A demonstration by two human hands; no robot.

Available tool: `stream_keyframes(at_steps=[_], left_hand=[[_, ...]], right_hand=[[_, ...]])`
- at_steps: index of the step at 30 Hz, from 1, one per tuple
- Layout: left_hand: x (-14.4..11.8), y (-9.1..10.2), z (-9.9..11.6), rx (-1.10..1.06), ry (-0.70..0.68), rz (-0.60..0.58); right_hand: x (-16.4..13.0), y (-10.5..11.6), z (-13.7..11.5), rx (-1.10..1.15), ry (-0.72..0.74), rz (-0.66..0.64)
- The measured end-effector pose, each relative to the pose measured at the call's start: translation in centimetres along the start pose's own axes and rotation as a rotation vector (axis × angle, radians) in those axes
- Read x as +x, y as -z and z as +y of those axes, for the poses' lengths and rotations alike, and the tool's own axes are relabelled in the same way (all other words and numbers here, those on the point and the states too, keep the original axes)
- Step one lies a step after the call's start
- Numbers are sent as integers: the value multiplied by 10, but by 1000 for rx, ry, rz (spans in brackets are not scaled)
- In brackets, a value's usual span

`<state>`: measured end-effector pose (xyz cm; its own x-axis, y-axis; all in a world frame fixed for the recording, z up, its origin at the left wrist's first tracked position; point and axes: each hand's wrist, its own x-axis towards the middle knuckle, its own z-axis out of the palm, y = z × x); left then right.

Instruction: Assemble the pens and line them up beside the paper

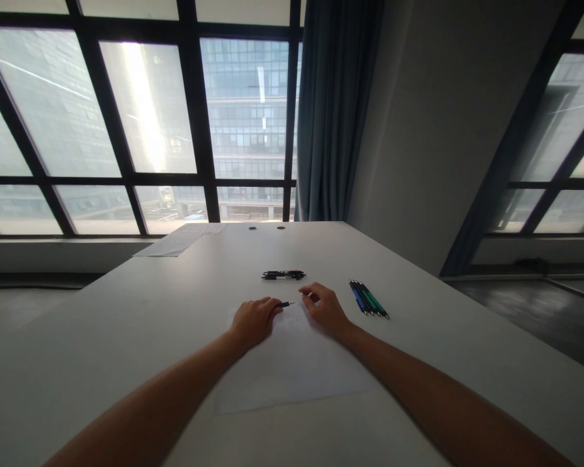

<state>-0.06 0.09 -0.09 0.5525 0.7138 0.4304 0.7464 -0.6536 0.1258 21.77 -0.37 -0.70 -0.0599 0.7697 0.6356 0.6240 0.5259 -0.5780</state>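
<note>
White table, white sheet of paper lying flat on it under my hands. My left hand is curled shut around a dark pen; only the tip end sticks out past the fingers, pointing right, low over the top edge of the paper. My right hand sits just beside that tip, thumb and forefinger pinched close together. It may be holding a small part such as a cap, but that's too small to tell, so I can't say what, if anything, it grips.

Progress, my read: one pen is in hand, and I see no marks on the paper, though it's too pale and far to be sure. Three or so black pens lie in a bundle beyond my hands, untouched; a fan of blue and green pens lies to the right, also untouched. So I judge this early: most pens still wait.

Another sheet lies at the far left edge by the window.
</note>
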Motion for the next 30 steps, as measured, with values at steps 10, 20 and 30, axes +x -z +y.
stream_keyframes(at_steps=[10, 20, 30], left_hand=[[0, -1, -1, 6, 10, -7], [1, 2, 1, -1, 13, -26], [1, 1, 1, -4, 10, -23]], right_hand=[[7, 21, 19, -316, -113, -138], [7, 20, 25, -382, -66, -173], [6, 17, 33, -311, -78, -99]])
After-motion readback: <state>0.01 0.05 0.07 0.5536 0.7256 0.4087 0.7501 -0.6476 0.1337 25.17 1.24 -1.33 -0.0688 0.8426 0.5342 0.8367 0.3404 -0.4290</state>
